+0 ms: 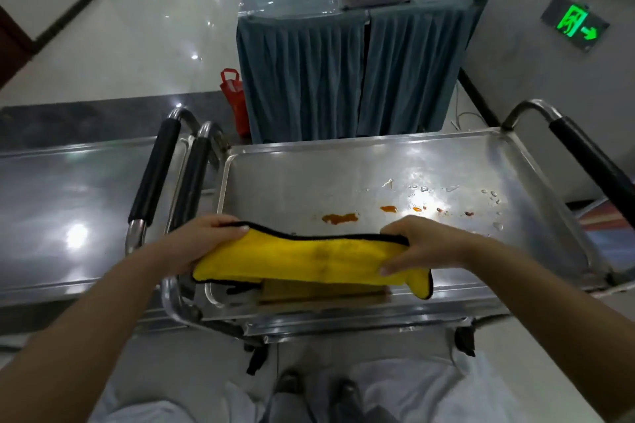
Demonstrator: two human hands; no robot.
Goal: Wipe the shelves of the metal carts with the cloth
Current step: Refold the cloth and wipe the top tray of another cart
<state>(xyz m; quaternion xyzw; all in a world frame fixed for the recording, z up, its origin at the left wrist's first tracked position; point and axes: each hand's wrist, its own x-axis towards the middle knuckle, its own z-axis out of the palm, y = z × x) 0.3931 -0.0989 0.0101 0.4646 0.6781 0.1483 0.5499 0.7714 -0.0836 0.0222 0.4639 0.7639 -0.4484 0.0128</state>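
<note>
A yellow cloth point(309, 261) with a black edge is stretched between both hands, just above the near part of a metal cart's top shelf point(309, 178). My left hand point(202, 240) grips its left end and my right hand point(426, 244) grips its right end, whose corner droops over the shelf's front rim. Orange sauce stains point(340, 218) and water drops point(446, 189) lie across the middle and right of the shelf, beyond the cloth. A second metal cart point(68, 203) stands directly to the left.
Black-padded handles point(154, 175) rise between the two carts, and another handle point(591, 161) at the right end. A table with a blue skirt point(343, 79) stands behind the cart, a red bag point(235, 96) beside it. My legs and shoes show below.
</note>
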